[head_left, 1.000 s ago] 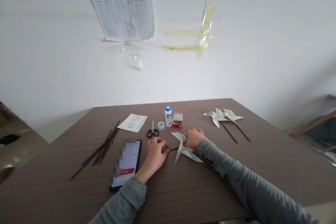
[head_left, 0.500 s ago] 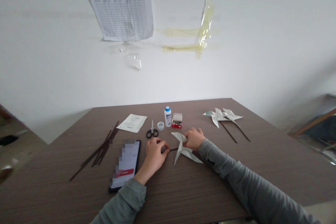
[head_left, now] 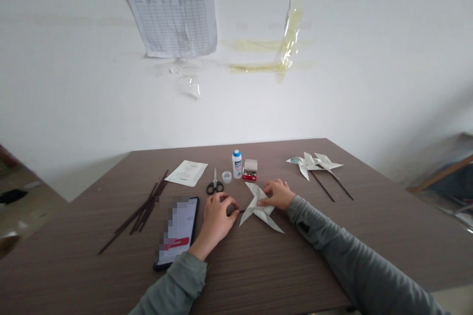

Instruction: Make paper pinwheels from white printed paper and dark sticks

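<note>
A folded paper pinwheel (head_left: 259,209) lies flat on the brown table (head_left: 258,266) in front of me. My right hand (head_left: 278,194) rests on its right side, fingertips pinched at its centre. My left hand (head_left: 218,216) is curled shut on the end of a thin dark stick (head_left: 242,211) that runs under the pinwheel's left blade. A phone (head_left: 178,230) with a lit screen lies just left of my left hand.
Behind my hands stand black scissors (head_left: 215,184), a small cap (head_left: 226,176), a white glue bottle (head_left: 237,163) and a red pin box (head_left: 250,169). A printed paper sheet (head_left: 186,172) and several dark sticks (head_left: 140,209) lie at the left. Finished pinwheels (head_left: 312,163) on sticks lie at the right.
The pinwheel has turned and slid a little left under my right hand, which shifted slightly right. My left hand has kept its grip on the stick.
</note>
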A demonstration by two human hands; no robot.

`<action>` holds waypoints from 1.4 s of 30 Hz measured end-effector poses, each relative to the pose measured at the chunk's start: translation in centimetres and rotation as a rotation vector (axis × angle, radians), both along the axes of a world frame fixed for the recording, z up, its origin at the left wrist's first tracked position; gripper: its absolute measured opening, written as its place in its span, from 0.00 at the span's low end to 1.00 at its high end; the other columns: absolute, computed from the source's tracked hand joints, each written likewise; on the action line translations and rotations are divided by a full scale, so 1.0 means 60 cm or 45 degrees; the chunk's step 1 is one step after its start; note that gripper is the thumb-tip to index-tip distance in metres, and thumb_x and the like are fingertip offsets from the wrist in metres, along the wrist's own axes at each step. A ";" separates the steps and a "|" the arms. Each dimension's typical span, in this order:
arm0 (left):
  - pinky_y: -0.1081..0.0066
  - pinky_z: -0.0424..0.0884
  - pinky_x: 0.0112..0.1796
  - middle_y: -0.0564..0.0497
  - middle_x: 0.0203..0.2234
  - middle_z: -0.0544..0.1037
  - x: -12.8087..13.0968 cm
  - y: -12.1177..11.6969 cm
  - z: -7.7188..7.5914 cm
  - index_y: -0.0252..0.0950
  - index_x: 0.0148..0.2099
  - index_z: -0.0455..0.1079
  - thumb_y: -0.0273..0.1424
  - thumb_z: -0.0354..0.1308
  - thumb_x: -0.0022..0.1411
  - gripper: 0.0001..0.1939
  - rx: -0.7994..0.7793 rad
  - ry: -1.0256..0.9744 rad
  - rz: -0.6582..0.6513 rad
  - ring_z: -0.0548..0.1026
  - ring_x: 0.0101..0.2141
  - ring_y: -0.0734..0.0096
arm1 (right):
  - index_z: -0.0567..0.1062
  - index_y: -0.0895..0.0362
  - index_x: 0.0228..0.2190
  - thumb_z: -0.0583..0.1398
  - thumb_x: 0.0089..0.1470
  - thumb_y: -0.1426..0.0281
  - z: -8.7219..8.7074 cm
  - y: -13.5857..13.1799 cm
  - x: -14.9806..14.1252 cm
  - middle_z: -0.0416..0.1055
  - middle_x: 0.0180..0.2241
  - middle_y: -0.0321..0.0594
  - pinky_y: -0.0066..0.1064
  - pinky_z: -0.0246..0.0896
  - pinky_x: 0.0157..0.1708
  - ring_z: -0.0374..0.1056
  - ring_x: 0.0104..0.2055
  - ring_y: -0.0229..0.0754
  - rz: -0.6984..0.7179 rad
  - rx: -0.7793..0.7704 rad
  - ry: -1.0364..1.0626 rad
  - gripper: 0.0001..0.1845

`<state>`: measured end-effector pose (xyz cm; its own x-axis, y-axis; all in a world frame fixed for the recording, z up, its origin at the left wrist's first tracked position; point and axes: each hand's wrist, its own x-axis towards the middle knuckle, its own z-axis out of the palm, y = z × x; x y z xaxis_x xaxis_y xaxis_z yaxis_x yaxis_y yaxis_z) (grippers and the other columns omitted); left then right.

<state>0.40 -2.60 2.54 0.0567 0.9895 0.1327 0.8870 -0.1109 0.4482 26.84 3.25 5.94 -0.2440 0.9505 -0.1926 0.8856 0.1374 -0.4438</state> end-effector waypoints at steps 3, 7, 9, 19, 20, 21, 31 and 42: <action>0.43 0.76 0.79 0.43 0.71 0.88 -0.004 0.000 -0.001 0.48 0.54 0.95 0.27 0.77 0.76 0.10 -0.004 0.039 -0.022 0.81 0.75 0.39 | 0.96 0.46 0.43 0.82 0.62 0.50 -0.004 -0.003 -0.004 0.88 0.70 0.44 0.75 0.55 0.88 0.70 0.81 0.76 -0.038 0.035 -0.013 0.15; 0.40 0.74 0.80 0.43 0.74 0.86 -0.008 0.001 -0.006 0.51 0.60 0.95 0.31 0.76 0.77 0.14 -0.008 0.079 -0.041 0.78 0.77 0.37 | 0.97 0.45 0.46 0.81 0.63 0.56 -0.004 -0.008 -0.011 0.88 0.72 0.43 0.74 0.54 0.89 0.71 0.82 0.74 -0.075 0.043 -0.039 0.12; 0.41 0.73 0.80 0.43 0.75 0.85 -0.008 0.002 -0.009 0.52 0.62 0.94 0.33 0.76 0.77 0.16 -0.009 0.098 -0.051 0.77 0.78 0.37 | 0.98 0.44 0.47 0.80 0.63 0.58 -0.003 -0.009 -0.014 0.88 0.71 0.43 0.73 0.55 0.89 0.71 0.81 0.74 -0.093 0.049 -0.043 0.12; 0.36 0.71 0.84 0.39 0.80 0.82 -0.005 0.003 -0.011 0.50 0.69 0.93 0.33 0.75 0.80 0.20 -0.058 0.102 -0.049 0.76 0.82 0.34 | 0.99 0.42 0.54 0.79 0.69 0.58 0.002 -0.011 -0.023 0.86 0.74 0.40 0.66 0.49 0.92 0.69 0.84 0.69 -0.154 0.001 -0.085 0.14; 0.36 0.71 0.84 0.38 0.80 0.82 -0.005 0.003 -0.012 0.50 0.69 0.93 0.32 0.75 0.80 0.20 -0.053 0.100 -0.047 0.76 0.82 0.34 | 0.98 0.42 0.54 0.79 0.69 0.58 0.002 -0.011 -0.024 0.86 0.74 0.40 0.67 0.49 0.92 0.69 0.84 0.69 -0.157 -0.003 -0.090 0.14; 0.37 0.71 0.84 0.38 0.80 0.82 -0.005 0.003 -0.012 0.50 0.68 0.93 0.32 0.75 0.80 0.20 -0.048 0.100 -0.044 0.76 0.82 0.34 | 0.98 0.41 0.54 0.79 0.69 0.58 0.001 -0.010 -0.025 0.86 0.73 0.40 0.67 0.50 0.92 0.69 0.84 0.69 -0.160 -0.003 -0.094 0.14; 0.38 0.70 0.84 0.38 0.79 0.83 -0.006 0.004 -0.010 0.49 0.69 0.93 0.33 0.75 0.80 0.19 -0.057 0.107 -0.038 0.76 0.82 0.33 | 0.99 0.39 0.56 0.79 0.67 0.58 -0.007 -0.008 -0.020 0.87 0.71 0.40 0.70 0.53 0.90 0.70 0.82 0.70 -0.128 0.040 -0.084 0.17; 0.37 0.71 0.82 0.39 0.79 0.83 -0.013 0.007 -0.013 0.50 0.67 0.94 0.32 0.75 0.80 0.18 -0.042 0.089 -0.033 0.77 0.81 0.34 | 1.00 0.45 0.50 0.78 0.71 0.54 -0.014 -0.012 0.006 0.88 0.72 0.43 0.61 0.56 0.89 0.73 0.82 0.68 -0.031 0.077 0.046 0.13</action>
